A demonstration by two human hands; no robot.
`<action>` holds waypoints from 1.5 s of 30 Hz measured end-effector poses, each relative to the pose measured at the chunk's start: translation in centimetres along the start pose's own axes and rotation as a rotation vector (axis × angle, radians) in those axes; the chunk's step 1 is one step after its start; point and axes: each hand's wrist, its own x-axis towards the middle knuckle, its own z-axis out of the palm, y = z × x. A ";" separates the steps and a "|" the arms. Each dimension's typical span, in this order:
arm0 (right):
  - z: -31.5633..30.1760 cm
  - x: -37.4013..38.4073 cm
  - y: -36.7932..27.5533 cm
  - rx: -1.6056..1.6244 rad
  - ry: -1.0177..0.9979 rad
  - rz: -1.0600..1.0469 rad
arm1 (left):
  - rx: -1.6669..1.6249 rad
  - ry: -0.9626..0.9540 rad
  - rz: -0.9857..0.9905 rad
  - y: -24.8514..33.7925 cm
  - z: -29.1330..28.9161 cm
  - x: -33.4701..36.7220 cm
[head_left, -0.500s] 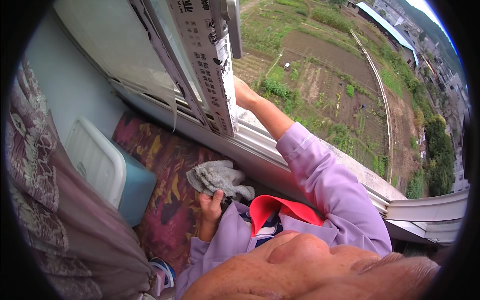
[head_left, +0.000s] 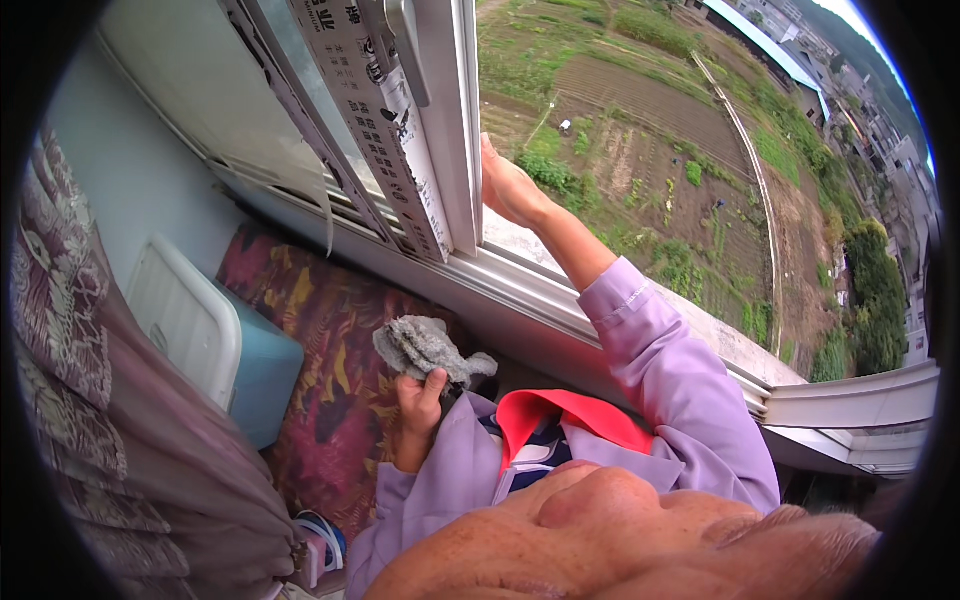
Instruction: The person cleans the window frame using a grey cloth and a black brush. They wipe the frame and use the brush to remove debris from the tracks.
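My left hand [head_left: 420, 402] is closed around a crumpled grey cloth [head_left: 425, 345], its thumb on top. The cloth bulges out past my fingers in front of my chest. Up at the window, my right hand [head_left: 512, 188] grips the upright edge of a white window sash [head_left: 463, 130]. The fingers of that hand are partly hidden behind the sash. Left of it stands another silver sash frame [head_left: 375, 125] with printed film peeling off and a grey handle [head_left: 408, 50].
A window track and sill [head_left: 560, 300] run diagonally below the sashes; fields lie far below outside. At left are a blue storage box [head_left: 265, 360] with a white lid, a purple curtain [head_left: 150, 430] and a flowered floor covering [head_left: 330, 420].
My right hand and the white sash have shifted right relative to the film-covered frame, showing more of the white sash. My left hand still holds the cloth. The view has turned slightly.
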 end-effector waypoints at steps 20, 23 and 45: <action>-8.8 -21.5 -3.1 0.014 0.155 -0.075 | -0.106 -0.062 -0.076 0.6 5.2 -3.3; -8.1 -25.3 -4.9 -0.031 0.344 -0.095 | -0.072 -0.092 -0.073 0.6 5.6 -3.6; -3.0 -40.6 -10.3 -1.668 1.415 -0.729 | -0.179 -0.332 -0.147 0.9 11.3 -2.6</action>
